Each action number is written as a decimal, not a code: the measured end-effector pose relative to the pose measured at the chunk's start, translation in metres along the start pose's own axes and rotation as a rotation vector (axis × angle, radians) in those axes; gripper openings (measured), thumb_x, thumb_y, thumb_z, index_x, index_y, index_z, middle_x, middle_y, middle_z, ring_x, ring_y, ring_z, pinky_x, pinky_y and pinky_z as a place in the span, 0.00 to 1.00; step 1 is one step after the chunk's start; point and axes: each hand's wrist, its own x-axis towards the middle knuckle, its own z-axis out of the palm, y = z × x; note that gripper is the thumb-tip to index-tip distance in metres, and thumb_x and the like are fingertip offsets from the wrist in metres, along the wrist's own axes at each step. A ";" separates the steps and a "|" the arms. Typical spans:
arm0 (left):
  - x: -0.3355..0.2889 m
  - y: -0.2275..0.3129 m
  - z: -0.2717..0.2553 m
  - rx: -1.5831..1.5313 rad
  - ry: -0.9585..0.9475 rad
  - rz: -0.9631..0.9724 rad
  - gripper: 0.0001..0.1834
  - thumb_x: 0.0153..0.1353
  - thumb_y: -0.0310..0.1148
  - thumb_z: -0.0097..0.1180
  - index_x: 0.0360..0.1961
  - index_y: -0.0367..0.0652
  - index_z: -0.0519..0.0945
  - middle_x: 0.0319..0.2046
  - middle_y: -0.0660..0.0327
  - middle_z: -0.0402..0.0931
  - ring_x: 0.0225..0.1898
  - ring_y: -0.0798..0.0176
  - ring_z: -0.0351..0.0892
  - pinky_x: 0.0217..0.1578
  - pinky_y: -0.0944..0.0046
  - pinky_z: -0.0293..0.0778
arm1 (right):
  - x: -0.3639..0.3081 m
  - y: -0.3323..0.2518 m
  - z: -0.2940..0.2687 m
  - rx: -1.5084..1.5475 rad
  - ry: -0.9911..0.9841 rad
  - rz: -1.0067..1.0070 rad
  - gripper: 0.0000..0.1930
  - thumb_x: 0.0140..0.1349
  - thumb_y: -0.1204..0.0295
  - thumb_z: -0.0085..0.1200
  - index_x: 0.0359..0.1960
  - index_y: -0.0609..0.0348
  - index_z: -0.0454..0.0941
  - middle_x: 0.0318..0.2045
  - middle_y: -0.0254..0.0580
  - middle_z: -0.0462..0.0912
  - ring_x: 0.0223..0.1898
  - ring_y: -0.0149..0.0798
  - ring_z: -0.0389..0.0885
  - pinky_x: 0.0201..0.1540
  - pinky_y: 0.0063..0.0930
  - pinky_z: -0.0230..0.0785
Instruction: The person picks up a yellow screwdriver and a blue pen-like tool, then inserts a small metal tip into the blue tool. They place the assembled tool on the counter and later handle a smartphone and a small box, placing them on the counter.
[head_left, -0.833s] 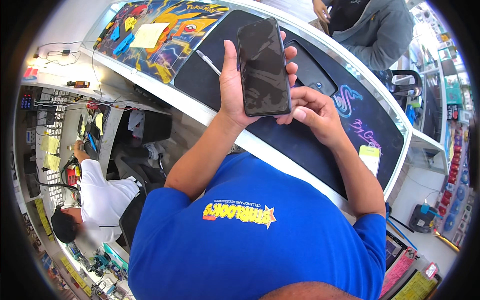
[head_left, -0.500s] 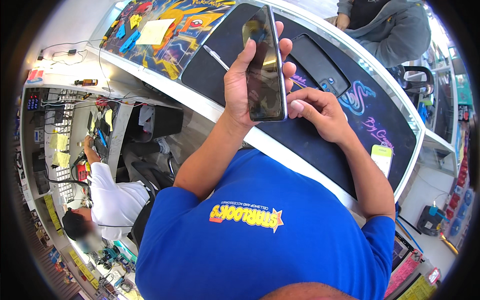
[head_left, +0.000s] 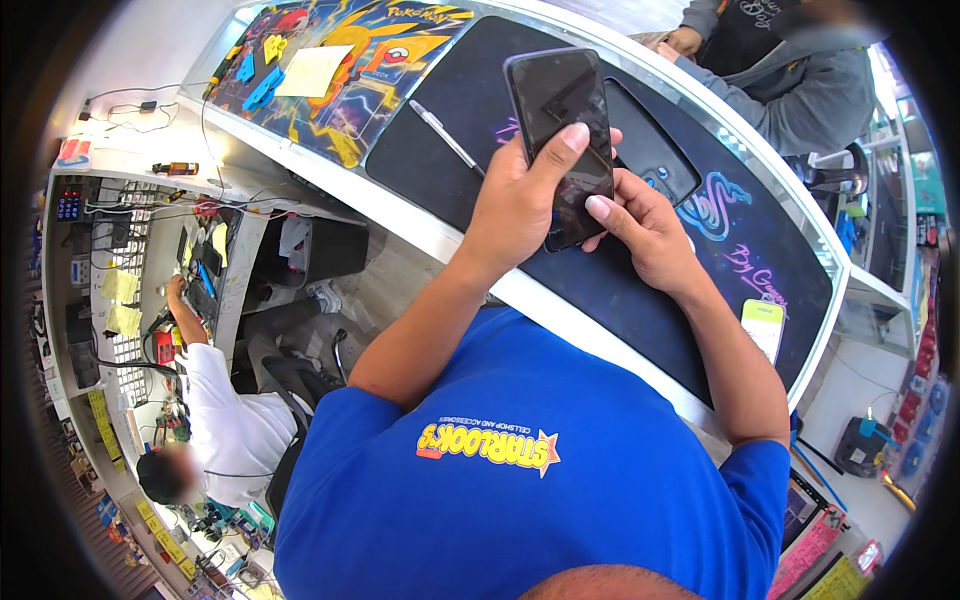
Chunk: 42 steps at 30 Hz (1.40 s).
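Note:
A dark smartphone (head_left: pixel 562 100) with a black, reflective screen is held up over the counter, tilted with its top leaning left. My left hand (head_left: pixel 525 200) is closed round its left side, thumb lying across the screen. At the lower right edge, my right hand (head_left: pixel 645 230) also grips the phone, its thumb near the glass and its other fingers partly hidden behind. Beyond the phone, a black phone case (head_left: pixel 655 135) lies on the dark mat (head_left: pixel 440 85), partly covered by the phone and hands. A white pen (head_left: pixel 440 130) rests on the mat to the left.
A colourful cartoon mat (head_left: pixel 350 110) bears a yellow paper (head_left: pixel 314 71) and small blue and yellow pieces. A yellow-and-white card (head_left: pixel 763 325) lies at the right. Across the counter stands a person in a grey jacket (head_left: pixel 800 110); another in white (head_left: pixel 235 430) sits at a left workbench.
The phone has tipped from nearly upright to leaning left and moved slightly right. My left thumb has come down onto the screen, and my right hand has closed on the phone's lower edge.

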 end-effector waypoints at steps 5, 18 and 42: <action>-0.001 -0.015 0.003 -0.278 -0.190 -0.065 0.35 0.77 0.53 0.49 0.73 0.37 0.65 0.55 0.54 0.79 0.51 0.61 0.84 0.46 0.60 0.85 | -0.002 -0.002 -0.007 0.229 -0.082 0.084 0.18 0.79 0.59 0.52 0.56 0.61 0.77 0.41 0.36 0.84 0.39 0.28 0.82 0.45 0.24 0.76; 0.022 -0.009 -0.029 -0.244 0.066 0.013 0.39 0.69 0.70 0.50 0.57 0.41 0.73 0.33 0.68 0.70 0.27 0.74 0.74 0.26 0.72 0.73 | -0.004 -0.002 0.001 -0.150 -0.155 -0.046 0.23 0.83 0.55 0.43 0.56 0.64 0.80 0.35 0.42 0.86 0.38 0.32 0.84 0.46 0.28 0.76; -0.031 -0.013 -0.088 -1.001 0.105 0.057 0.20 0.67 0.45 0.68 0.50 0.42 0.82 0.41 0.59 0.86 0.39 0.61 0.88 0.44 0.56 0.86 | 0.008 0.007 0.016 -0.547 -0.055 -0.040 0.27 0.83 0.53 0.39 0.51 0.67 0.82 0.35 0.41 0.86 0.29 0.26 0.78 0.30 0.21 0.69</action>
